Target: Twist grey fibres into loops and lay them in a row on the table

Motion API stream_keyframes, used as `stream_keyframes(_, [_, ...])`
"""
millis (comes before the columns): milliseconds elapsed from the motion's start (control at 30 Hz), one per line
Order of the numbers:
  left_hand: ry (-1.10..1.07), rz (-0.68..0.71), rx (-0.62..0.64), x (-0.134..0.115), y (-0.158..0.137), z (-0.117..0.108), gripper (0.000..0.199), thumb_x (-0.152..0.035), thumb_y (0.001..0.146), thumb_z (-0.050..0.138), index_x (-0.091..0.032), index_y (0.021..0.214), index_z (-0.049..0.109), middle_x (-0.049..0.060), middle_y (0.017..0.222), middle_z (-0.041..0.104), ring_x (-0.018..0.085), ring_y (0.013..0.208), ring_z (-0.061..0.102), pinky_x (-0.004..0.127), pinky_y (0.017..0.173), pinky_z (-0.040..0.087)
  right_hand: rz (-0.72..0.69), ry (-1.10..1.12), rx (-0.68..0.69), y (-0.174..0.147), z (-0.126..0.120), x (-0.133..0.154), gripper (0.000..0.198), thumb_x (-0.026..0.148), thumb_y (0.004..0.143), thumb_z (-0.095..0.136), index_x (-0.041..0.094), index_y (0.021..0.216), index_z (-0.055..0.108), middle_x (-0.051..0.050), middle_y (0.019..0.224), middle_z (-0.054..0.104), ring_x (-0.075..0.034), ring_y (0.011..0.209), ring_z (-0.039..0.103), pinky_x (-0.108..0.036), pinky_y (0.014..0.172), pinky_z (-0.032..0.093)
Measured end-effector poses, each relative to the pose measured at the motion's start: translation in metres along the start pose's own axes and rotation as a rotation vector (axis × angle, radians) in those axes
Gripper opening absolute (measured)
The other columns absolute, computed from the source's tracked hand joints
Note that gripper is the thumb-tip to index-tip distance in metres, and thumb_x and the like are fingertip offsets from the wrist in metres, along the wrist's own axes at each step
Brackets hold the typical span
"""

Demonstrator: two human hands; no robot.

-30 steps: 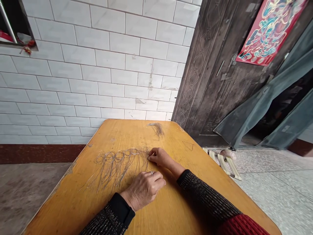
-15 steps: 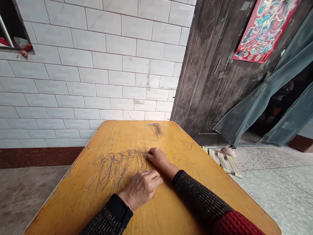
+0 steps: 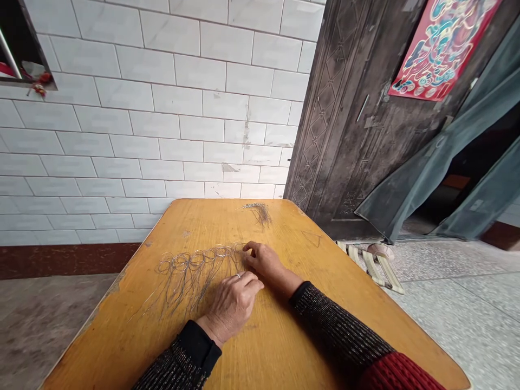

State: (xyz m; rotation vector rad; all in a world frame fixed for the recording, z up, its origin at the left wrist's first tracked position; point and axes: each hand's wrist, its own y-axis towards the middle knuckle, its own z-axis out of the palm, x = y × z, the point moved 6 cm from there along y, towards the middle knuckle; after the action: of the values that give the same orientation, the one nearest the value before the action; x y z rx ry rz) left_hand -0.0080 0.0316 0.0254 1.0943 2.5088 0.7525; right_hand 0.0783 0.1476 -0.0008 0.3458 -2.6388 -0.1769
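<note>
A row of thin, dark metal wires, coiled into several loops with long loose ends trailing toward me, lies across the wooden table. At the right end of this row is my right hand, its fingers curled down and closed on the last wires. My left hand is just below and to the left, over the trailing ends. Its fingers are bent and pressed together; whatever they hold, if anything, is hidden under the hand.
Near the far edge lies a small bundle of twisted wires. A single bent wire rests toward the right edge. A tiled wall and dark door stand behind, with a strapped stool-like frame on the floor at right.
My left hand has moved slightly up and left, closer to my right hand. The right fingers have shifted a little at the end of the wire row.
</note>
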Motion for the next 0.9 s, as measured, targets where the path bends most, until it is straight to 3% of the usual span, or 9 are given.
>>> stream_keyframes(167, [0.001,-0.028,0.002,0.002,0.001,0.000,0.024,-0.005,0.080,0.039,-0.017,0.089,0.058,0.005,0.082,0.060,0.017,0.078,0.057,0.027,0.066,0.046,-0.121,-0.050,0.017,-0.004,0.002,0.012,0.017,0.020,0.076,0.052,0.020,0.083,0.067,-0.003,0.078,0.067,-0.016,0.074,0.057,-0.022,0.062,0.035])
stream_keyframes(400, [-0.006,-0.199,-0.026,0.017,-0.001,-0.004,0.024,-0.006,0.079,0.040,-0.018,0.088,0.059,0.004,0.082,0.062,0.016,0.073,0.058,0.026,0.062,0.044,-0.225,-0.079,-0.010,-0.017,-0.014,0.007,0.023,0.016,0.081,0.044,0.020,0.087,0.066,-0.004,0.084,0.065,-0.016,0.075,0.056,-0.023,0.063,0.035])
stream_keyframes(600, [-0.390,-0.473,-0.196,0.035,-0.002,-0.008,0.018,-0.017,0.085,0.038,-0.018,0.091,0.055,0.006,0.090,0.063,0.017,0.083,0.059,0.030,0.072,0.046,-0.354,-0.015,0.036,-0.053,-0.038,0.007,0.022,0.019,0.084,0.042,0.020,0.087,0.064,-0.001,0.078,0.062,-0.010,0.062,0.053,-0.020,0.059,0.034])
stream_keyframes(667, [-0.585,-0.588,-0.188,0.036,-0.002,-0.004,0.020,-0.028,0.085,0.041,-0.016,0.097,0.052,0.006,0.088,0.062,0.017,0.077,0.060,0.029,0.067,0.047,-0.402,0.034,0.057,-0.067,-0.043,0.011,0.023,0.020,0.085,0.041,0.020,0.088,0.063,-0.001,0.079,0.062,-0.010,0.061,0.053,-0.020,0.058,0.034])
stream_keyframes(767, [-0.847,-0.676,-0.069,0.030,-0.001,0.009,0.025,-0.036,0.084,0.043,-0.014,0.089,0.054,0.001,0.068,0.058,0.013,0.057,0.055,0.024,0.055,0.044,-0.418,0.227,0.078,-0.083,-0.044,0.014,0.019,0.022,0.085,0.043,0.018,0.084,0.062,-0.003,0.078,0.062,-0.011,0.064,0.054,-0.021,0.060,0.037])
stream_keyframes(900, [-1.053,-0.727,-0.074,0.026,0.000,0.016,0.027,-0.037,0.081,0.047,-0.013,0.075,0.058,0.001,0.065,0.056,0.010,0.056,0.051,0.022,0.054,0.042,-0.232,0.834,0.113,-0.085,-0.040,0.004,0.016,0.032,0.079,0.053,0.017,0.083,0.053,0.000,0.071,0.057,-0.008,0.051,0.053,-0.021,0.051,0.040])
